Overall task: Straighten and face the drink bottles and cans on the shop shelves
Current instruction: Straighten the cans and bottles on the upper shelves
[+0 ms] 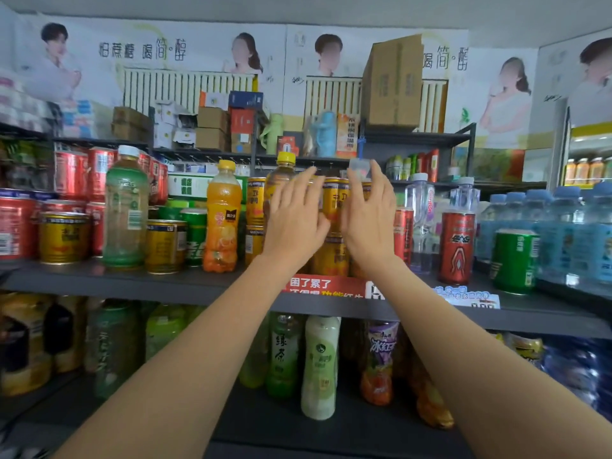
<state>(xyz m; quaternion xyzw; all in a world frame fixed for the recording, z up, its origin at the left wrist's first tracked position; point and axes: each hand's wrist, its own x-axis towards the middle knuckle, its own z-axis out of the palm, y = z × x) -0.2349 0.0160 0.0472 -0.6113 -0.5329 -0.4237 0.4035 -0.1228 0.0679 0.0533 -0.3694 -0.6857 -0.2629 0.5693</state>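
Head view: both hands reach over the front edge of the middle shelf (pixel 205 286) into the stacked gold cans (pixel 332 200) at its centre. The left hand (pixel 296 217) has its fingers spread and released, touching the cans. The right hand (pixel 369 213) has its fingers grasping a small clear cap (pixel 359 168). An orange juice bottle (pixel 222 217) stands near left, a red can (pixel 457 246) right, with little open room between.

Both bare forearms reach forward and up, the left hand (pixel 295 213) with fingers spread open, the right hand (pixel 368 215) just beside it, fingers loosely curled.
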